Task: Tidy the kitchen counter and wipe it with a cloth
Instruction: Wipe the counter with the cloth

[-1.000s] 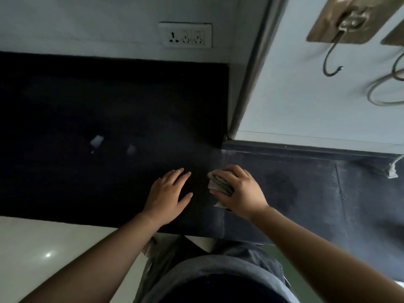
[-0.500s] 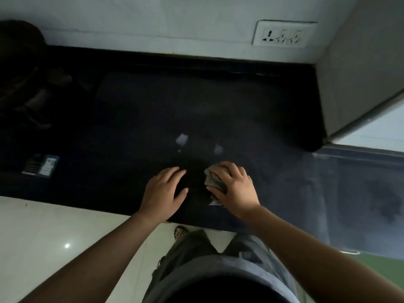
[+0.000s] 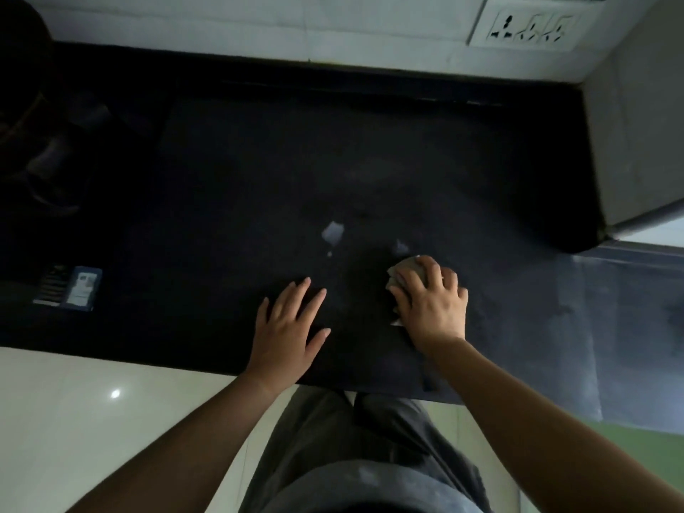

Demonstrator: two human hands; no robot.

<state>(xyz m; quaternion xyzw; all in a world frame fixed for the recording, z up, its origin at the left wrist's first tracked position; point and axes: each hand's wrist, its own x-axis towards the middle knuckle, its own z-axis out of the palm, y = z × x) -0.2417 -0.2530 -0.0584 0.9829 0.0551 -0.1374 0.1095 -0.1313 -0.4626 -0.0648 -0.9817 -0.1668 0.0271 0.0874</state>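
Wiping is judged to be under way rather than finished: the dark, matte stone kitchen counter (image 3: 370, 149) is largely bare, yet a small pale scrap (image 3: 332, 231) and a fainter fleck (image 3: 400, 246) are seen just beyond the hands, and a small blue-and-white packet (image 3: 74, 288) is left near the front edge, well to the left. A crumpled grey cloth (image 3: 401, 270) is pressed onto the counter beneath the right hand (image 3: 431, 301), whose fingers are curled over it and closed upon it; only its far edge is exposed. The left hand (image 3: 287, 329) is laid flat, fingers spread, holding nothing, beside the cloth but apart from it.
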